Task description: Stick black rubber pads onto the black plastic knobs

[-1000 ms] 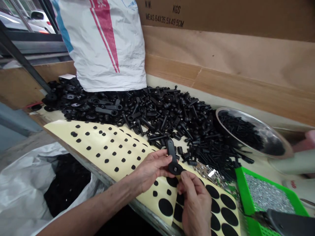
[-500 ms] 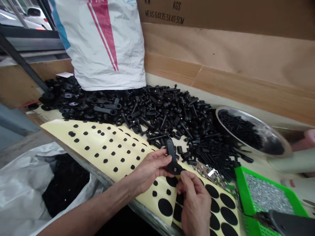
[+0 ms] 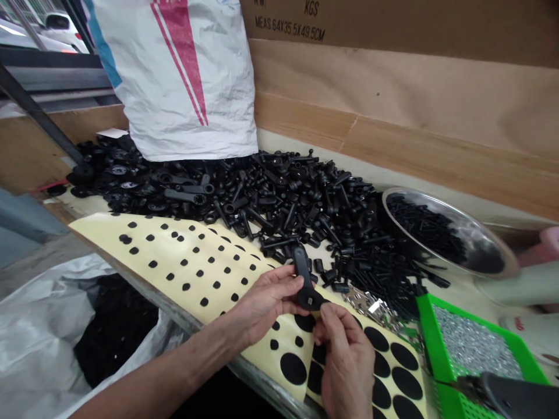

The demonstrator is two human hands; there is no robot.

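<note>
My left hand (image 3: pixel 267 305) holds a black plastic lever handle (image 3: pixel 303 272) upright between thumb and fingers, just above a cream backing sheet (image 3: pixel 187 262) printed with rows of small and large black adhesive dots. My right hand (image 3: pixel 345 364) pinches the handle's round head (image 3: pixel 311 300) with its fingertips. Both hands rest over the sheet's near part, and the fingers hide the underside of the head. I cannot tell whether a dot lies between the fingertips and the head.
A heap of black plastic parts (image 3: pixel 297 212) lies behind the sheet, below a woven sack (image 3: pixel 181 75). To the right stand a steel bowl of black screws (image 3: pixel 454 224) and a green tray of small silver parts (image 3: pixel 430 331). A white bag (image 3: pixel 35 343) sits below the table edge.
My hands and the handle stay nearly still. The whole scene sits slightly higher in the view, and the dark object at the lower right edge has shifted right.
</note>
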